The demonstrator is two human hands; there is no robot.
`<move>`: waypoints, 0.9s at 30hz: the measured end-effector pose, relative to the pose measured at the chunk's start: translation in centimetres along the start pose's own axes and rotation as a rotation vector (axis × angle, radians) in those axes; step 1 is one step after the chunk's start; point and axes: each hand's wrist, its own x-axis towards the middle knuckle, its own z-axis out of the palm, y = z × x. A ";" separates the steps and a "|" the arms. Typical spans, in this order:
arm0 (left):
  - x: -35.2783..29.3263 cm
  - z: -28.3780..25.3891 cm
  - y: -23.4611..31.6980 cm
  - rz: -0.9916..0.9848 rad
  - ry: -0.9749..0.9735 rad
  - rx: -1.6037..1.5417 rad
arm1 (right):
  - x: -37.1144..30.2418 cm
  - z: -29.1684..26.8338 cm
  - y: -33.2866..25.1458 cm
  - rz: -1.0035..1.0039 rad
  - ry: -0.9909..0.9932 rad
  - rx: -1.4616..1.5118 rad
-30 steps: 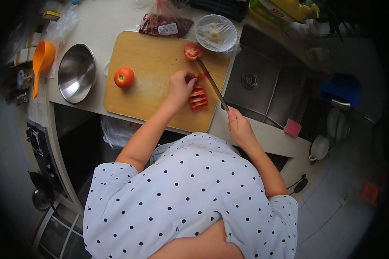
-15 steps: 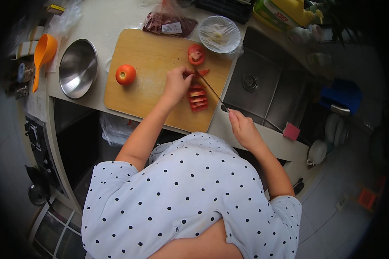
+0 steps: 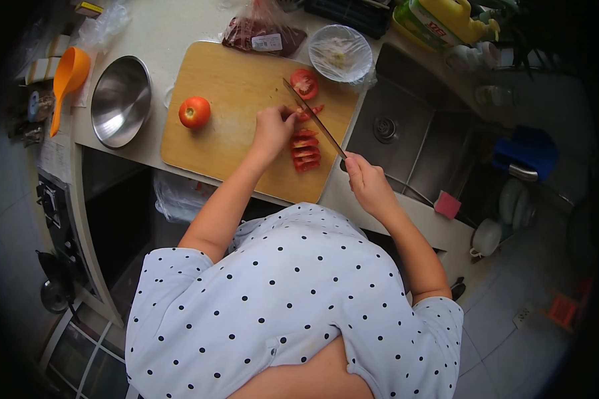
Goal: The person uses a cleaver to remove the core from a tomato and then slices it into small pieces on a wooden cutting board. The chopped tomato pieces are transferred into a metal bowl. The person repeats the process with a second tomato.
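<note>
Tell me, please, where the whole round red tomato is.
In the head view, the tomato sits at left on the yellow wooden cutting board, right of the round silver metal bowl.

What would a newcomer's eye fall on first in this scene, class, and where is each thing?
Probably the bright red whole tomato on the left of the cutting board, and the tomato slices lined up on its right side. The knife in the right hand slants across the board's right side, near the left hand. The vivid orange scoop stands out left of the metal bowl.
</note>
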 end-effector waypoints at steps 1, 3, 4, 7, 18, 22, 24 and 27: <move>0.0 0.1 0.0 0.008 0.010 0.004 | -0.2 -0.3 0.0 0.005 -0.008 -0.007; 0.1 0.1 0.0 0.029 0.031 0.017 | -0.5 -0.6 0.2 0.009 -0.027 -0.030; 0.2 0.1 0.0 0.045 0.032 0.028 | -0.6 -0.7 0.5 0.011 -0.041 -0.049; 0.0 0.0 0.0 0.075 0.032 0.055 | -0.2 -0.9 0.2 -0.015 -0.071 -0.072; -0.8 0.0 -1.2 0.062 0.018 -0.003 | 0.7 0.5 1.5 -0.087 -0.040 -0.126; -0.9 0.0 -1.0 0.141 -0.003 -0.036 | 3.9 1.5 1.5 -0.060 -0.095 -0.081; -1.5 -0.6 -0.8 0.136 -0.046 -0.107 | 4.2 1.4 0.9 -0.021 -0.135 0.006; -3.3 -1.8 -1.1 0.326 -0.152 -0.084 | 2.3 -0.2 -0.7 0.043 -0.164 0.084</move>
